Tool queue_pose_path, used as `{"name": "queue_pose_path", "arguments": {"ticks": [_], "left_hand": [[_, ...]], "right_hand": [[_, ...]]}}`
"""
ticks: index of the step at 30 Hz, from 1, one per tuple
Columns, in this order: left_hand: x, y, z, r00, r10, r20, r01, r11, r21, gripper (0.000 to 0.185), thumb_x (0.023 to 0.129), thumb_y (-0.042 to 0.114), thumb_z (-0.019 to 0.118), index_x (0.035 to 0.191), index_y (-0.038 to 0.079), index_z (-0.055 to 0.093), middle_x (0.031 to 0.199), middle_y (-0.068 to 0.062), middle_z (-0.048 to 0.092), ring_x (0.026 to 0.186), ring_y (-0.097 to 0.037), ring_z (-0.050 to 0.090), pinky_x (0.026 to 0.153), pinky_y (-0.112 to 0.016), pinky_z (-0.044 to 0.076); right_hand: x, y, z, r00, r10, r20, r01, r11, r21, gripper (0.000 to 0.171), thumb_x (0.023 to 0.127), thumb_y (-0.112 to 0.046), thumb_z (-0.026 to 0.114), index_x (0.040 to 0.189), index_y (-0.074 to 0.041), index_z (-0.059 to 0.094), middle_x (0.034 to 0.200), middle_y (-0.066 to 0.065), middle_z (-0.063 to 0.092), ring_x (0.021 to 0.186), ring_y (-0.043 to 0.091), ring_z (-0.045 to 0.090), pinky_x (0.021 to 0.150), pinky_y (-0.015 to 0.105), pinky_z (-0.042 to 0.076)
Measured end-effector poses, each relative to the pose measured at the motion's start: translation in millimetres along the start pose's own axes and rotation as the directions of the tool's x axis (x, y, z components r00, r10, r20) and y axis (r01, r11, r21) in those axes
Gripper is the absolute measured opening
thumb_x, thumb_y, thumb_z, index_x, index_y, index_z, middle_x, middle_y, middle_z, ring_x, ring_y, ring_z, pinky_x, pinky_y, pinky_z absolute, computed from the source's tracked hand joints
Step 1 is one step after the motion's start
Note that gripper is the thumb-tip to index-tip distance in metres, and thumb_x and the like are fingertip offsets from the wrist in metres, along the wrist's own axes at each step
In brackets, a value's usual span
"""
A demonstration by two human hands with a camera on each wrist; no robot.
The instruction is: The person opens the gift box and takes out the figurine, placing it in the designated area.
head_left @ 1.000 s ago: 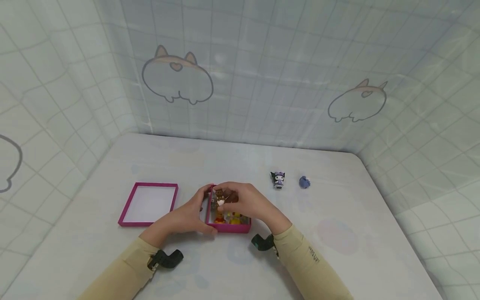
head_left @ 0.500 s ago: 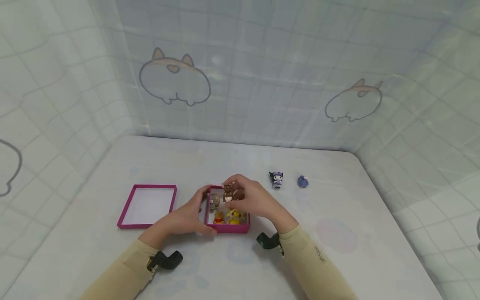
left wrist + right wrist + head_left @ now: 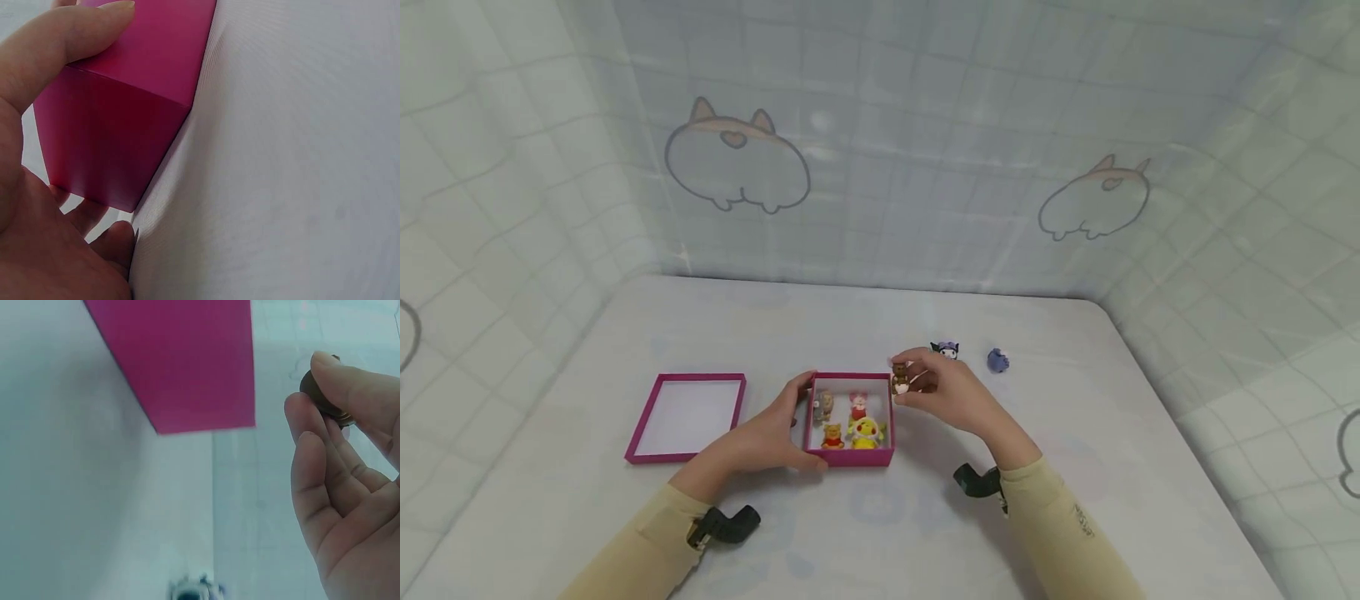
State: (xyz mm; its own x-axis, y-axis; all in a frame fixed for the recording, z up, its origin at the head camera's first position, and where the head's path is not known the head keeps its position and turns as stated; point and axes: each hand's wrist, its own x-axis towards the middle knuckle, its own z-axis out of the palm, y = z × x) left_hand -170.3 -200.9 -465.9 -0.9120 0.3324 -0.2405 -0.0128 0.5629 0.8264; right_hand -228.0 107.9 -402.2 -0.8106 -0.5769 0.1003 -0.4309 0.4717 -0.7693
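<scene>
My left hand [image 3: 769, 435] holds the magenta box [image 3: 853, 458] by its left side, thumb on the front wall and fingers toward the back corner. In the left wrist view the thumb lies on one wall of the box [image 3: 125, 125]. Inside sit several small figurines, among them a yellow figurine [image 3: 867, 433], a bear in red [image 3: 832, 437] and a pink-eared figurine [image 3: 858, 407]. Just off the box's right rim, my right hand [image 3: 955, 392] pinches a brown bear figurine [image 3: 900, 379] between thumb and fingers. The right wrist view shows only part of the bear figurine [image 3: 319, 394].
A magenta-rimmed lid [image 3: 687, 417] with a white inside lies left of the box. Behind the right hand stands a black-and-purple figurine [image 3: 949, 349], partly hidden. A small blue figurine [image 3: 997, 360] is to its right. Tile-patterned curtains [image 3: 887, 183] surround the white table [image 3: 760, 321].
My right hand has lifted the brown bear figurine out of the box and moved right, past its rim. The left hand stays on the box.
</scene>
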Motion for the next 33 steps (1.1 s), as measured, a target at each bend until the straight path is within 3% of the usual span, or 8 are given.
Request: {"name": "queue_pose_path", "arguments": {"ticks": [10,15,21,33], "left_hand": [[-0.8,0.5,1.9,1.000,-0.007,0.003,0.007,1.000,-0.003,0.135,0.057,0.050,0.093,0.156,0.028,0.004,0.161,-0.003,0.013,0.146,-0.029,0.021,0.108,-0.053,0.037],[-0.9,-0.3,1.7,1.000,-0.009,-0.002,0.009,1.000,-0.008,0.137,0.056,0.050,0.094,0.156,0.028,0.003,0.161,-0.003,0.013,0.146,-0.029,0.020,0.108,-0.054,0.036],[1.2,-3.6,4.0,1.000,0.001,0.004,-0.001,1.000,-0.020,0.137,0.056,0.050,0.094,0.156,0.027,0.004,0.161,-0.003,0.013,0.146,-0.029,0.020,0.107,-0.052,0.038],[-1.4,-1.0,2.8,1.000,-0.011,-0.008,0.011,1.000,0.002,0.137,0.055,0.053,0.093,0.156,0.026,0.004,0.161,-0.005,0.014,0.146,-0.030,0.019,0.108,-0.056,0.035]], "right_hand": [[-24,29,-37,0.992,0.090,-0.086,-0.096,0.993,-0.067,0.052,0.085,-0.018,0.080,0.133,-0.019,0.058,0.108,-0.003,0.066,0.091,0.014,0.065,0.077,0.035,0.056],[-34,44,-55,0.980,0.154,-0.122,-0.165,0.983,-0.081,0.052,0.086,-0.022,0.079,0.134,-0.022,0.058,0.108,0.000,0.066,0.091,0.017,0.065,0.075,0.037,0.055],[-47,65,-77,0.965,0.224,-0.135,-0.232,0.972,-0.048,0.053,0.088,-0.022,0.077,0.136,-0.022,0.057,0.112,0.003,0.065,0.096,0.020,0.065,0.080,0.040,0.054],[-57,101,-115,0.944,0.283,-0.170,-0.300,0.950,-0.086,0.055,0.090,-0.018,0.075,0.140,-0.020,0.055,0.119,0.008,0.063,0.100,0.025,0.064,0.083,0.045,0.053]]}}
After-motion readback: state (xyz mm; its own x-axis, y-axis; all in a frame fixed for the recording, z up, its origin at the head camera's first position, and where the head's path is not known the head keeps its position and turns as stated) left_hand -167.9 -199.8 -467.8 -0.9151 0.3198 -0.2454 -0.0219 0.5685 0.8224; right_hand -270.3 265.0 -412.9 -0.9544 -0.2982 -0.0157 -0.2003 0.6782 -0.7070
